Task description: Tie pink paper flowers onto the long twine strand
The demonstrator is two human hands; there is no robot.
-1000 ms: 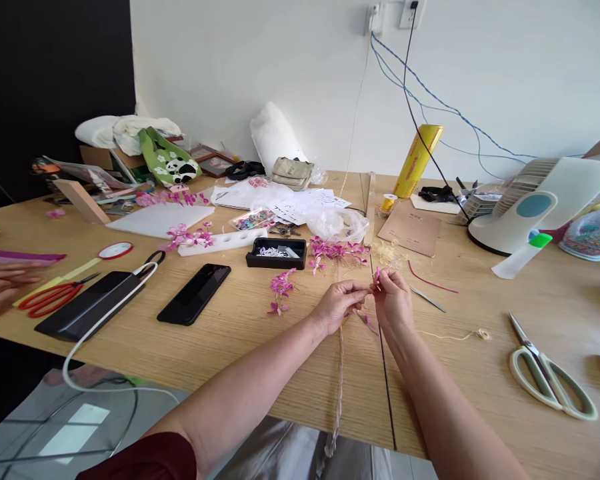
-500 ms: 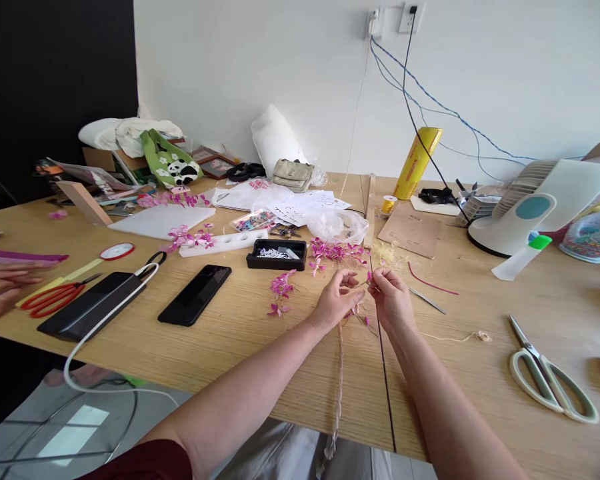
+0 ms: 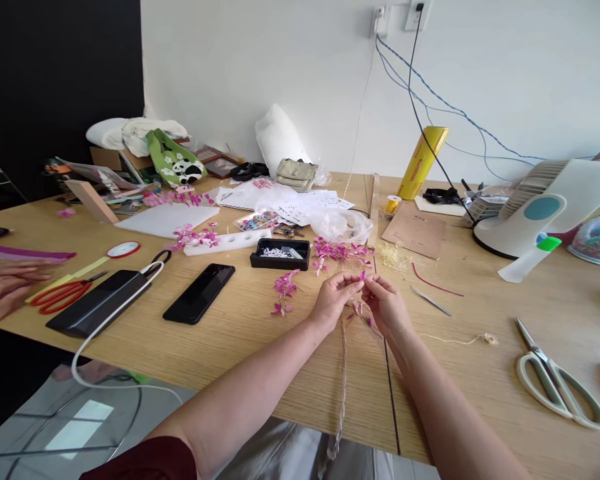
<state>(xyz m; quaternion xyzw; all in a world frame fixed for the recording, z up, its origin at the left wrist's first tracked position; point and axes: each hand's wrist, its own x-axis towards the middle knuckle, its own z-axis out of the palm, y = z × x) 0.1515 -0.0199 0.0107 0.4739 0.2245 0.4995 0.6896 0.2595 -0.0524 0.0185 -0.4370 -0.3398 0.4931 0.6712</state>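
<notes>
Pale wood-grained tabletop (image 3: 250,333) lies beneath the left hand (image 3: 333,300) and right hand (image 3: 387,307), pinching a small magenta petal-like piece (image 3: 363,275) between them; likely delicate adjusting, next calling for a steady, light grip.

I can make out no word, brand or number from where I sit. Toward the far edge of my desk (image 3: 260,353), red print on a white plastic bag (image 3: 245,193) is too small for me to read. So are the black marks on the white sheets (image 3: 313,208) beside it, the faint lines on the brown cover (image 3: 413,232), and the print on the yellow roll (image 3: 423,163).
</notes>
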